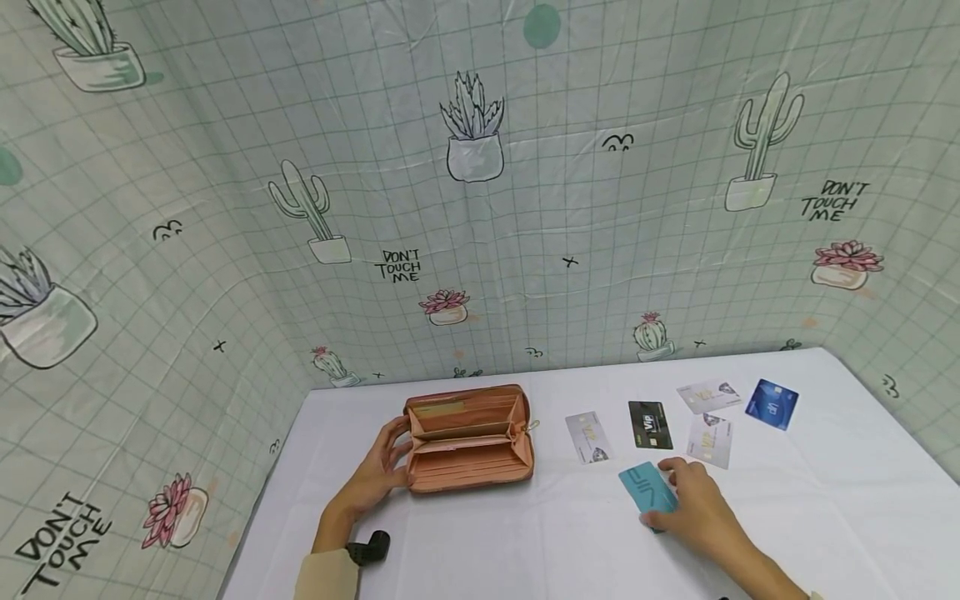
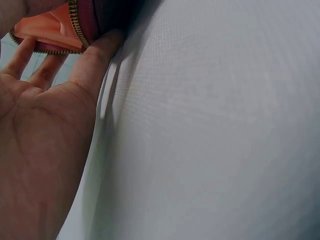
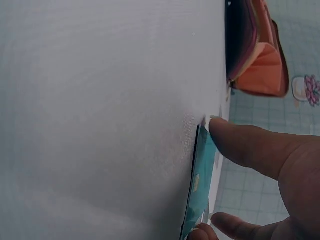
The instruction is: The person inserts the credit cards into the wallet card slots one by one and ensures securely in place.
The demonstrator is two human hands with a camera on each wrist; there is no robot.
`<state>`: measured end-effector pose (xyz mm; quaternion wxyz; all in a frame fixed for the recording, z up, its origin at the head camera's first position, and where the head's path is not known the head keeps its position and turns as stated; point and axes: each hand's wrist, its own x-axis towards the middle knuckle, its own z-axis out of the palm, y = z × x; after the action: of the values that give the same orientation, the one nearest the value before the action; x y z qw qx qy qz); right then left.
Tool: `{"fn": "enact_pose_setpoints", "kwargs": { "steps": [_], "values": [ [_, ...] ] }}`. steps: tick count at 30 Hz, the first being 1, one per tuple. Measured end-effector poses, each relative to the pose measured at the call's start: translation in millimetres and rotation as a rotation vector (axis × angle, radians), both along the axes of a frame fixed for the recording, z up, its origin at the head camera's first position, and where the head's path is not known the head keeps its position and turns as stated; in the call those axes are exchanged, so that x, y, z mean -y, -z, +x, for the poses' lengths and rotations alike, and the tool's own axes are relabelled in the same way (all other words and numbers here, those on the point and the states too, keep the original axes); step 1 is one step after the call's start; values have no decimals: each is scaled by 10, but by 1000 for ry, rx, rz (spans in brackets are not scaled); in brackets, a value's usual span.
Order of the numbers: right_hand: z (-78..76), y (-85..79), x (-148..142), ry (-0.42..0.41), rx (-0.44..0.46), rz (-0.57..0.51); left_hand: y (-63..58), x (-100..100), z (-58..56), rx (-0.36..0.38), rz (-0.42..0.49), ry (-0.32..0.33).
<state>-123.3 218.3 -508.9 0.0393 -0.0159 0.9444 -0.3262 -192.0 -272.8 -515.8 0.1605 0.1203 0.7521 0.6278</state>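
Note:
An orange-brown zip wallet lies unzipped and spread open on the table, its inner compartments facing up. My left hand holds the wallet at its left end, the fingers and thumb set around the edge. Brass zipper teeth show beside those fingers in the left wrist view. With the thumb and fingertips at its edges, my right hand pinches a teal card. The right wrist view shows the teal card edge-on, low over the white cloth; whether it touches the cloth I cannot tell.
Beyond the right hand lie a black card, a blue card and several silver cards, one silver card being nearest the wallet. The white table meets a cactus-print curtain at the back.

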Motion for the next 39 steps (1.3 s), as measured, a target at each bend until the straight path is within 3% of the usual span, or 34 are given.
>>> {"fn": "enact_pose_setpoints", "kwargs": {
  "steps": [4,16,28,34,39],
  "values": [
    [-6,-13,52,-13,-15,42,-3,-6,2,8,5,-7],
    [-90,-116,10,-59,64,-6,-2,-8,-12,8,12,-7],
    [-178,-223,-65,-85,-14,-170,0,-6,-17,7,23,-10],
    [-239,-324,-54,-118,-91,-227,-21,-17,-10,8,27,-10],
    [-284,-445,-9,-115,-98,-283,-22,-19,-8,12,17,-14]
  ]
}}
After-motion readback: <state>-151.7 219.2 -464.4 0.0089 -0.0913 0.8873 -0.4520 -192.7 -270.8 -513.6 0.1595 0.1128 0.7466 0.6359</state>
